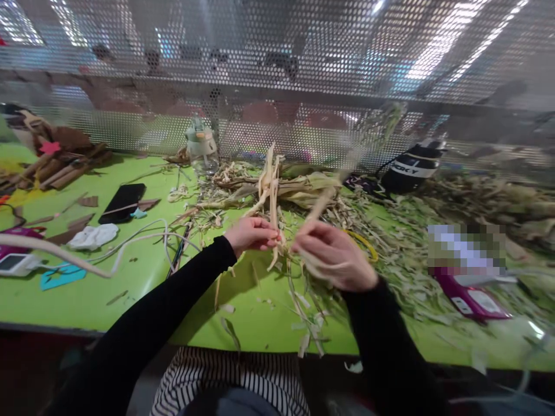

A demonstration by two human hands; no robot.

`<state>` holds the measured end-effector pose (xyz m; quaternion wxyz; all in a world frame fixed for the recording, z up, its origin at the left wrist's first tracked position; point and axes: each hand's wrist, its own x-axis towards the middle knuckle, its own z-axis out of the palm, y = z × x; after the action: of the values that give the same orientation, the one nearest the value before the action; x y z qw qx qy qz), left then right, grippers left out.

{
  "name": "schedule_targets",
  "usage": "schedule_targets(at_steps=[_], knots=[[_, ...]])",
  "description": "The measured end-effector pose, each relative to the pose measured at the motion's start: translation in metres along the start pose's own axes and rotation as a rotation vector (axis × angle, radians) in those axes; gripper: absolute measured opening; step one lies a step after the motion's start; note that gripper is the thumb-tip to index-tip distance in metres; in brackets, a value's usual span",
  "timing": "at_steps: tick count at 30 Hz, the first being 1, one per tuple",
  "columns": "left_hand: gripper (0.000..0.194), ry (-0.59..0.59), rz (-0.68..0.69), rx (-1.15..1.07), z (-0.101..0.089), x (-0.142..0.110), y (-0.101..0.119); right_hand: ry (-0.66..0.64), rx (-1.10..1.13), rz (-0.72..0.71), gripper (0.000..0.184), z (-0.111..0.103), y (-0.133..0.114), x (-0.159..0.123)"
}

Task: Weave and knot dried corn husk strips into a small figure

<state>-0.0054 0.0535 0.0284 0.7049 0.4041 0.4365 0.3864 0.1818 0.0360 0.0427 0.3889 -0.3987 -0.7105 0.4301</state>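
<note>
The left hand (259,234) pinches an upright bundle of dried husks (270,188); just beside it, the right hand (332,254) closes on a pale strip (321,203), above the green worktop (247,300).

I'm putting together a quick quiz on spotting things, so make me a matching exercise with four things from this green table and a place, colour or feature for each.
1. phone
2. crumpled tissue
3. yellow loop
4. drinks bottle

A. pale green lid
B. white
C. beside the right hand
D. black

Right pairs: 1-D, 2-B, 3-C, 4-A
</note>
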Motion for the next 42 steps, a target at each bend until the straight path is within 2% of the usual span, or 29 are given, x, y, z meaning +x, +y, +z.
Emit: schedule_targets(at_steps=[3,6,12,16,20,26,28,31,33,38,42], knots=[[0.01,0.02,0.001,0.003,0.003,0.0,-0.002,-0.033,0.096,0.138,0.022,0.015,0.008,0.005],[0.008,0.06,0.008,0.012,0.004,0.0,-0.002,0.029,0.084,0.18,0.023,0.023,0.012,0.01],[0.012,0.028,0.001,-0.013,0.006,-0.002,0.001,0.114,-0.009,0.169,0.023,0.023,0.016,0.013],[0.019,0.019,-0.004,0.028,0.008,-0.003,0.003,0.156,0.015,0.164,0.026,0.022,0.023,0.013],[0.009,0.021,0.055,0.047,0.009,-0.004,-0.002,0.183,-0.033,0.152,0.027,0.023,0.026,0.014],[0.01,0.09,0.147,0.053,0.012,-0.006,-0.004,0.261,-0.141,0.084,0.028,0.027,0.02,0.009],[0.01,0.133,0.204,0.041,0.012,-0.007,-0.002,0.218,-0.137,0.078,0.032,0.029,0.017,0.007],[0.016,0.168,0.288,0.043,0.01,-0.009,0.0,0.036,-0.107,0.088,0.035,0.031,0.015,0.006],[0.019,0.191,0.342,0.07,0.009,-0.009,0.001,-0.041,-0.124,0.093,0.036,0.032,0.014,0.006],[0.016,0.267,0.428,0.102,0.011,-0.01,0.002,0.01,-0.104,0.143,0.03,0.034,0.016,0.006],[0.017,0.257,0.43,0.051,0.012,-0.01,0.001,0.079,0.056,0.156,0.025,0.036,0.02,0.006]])
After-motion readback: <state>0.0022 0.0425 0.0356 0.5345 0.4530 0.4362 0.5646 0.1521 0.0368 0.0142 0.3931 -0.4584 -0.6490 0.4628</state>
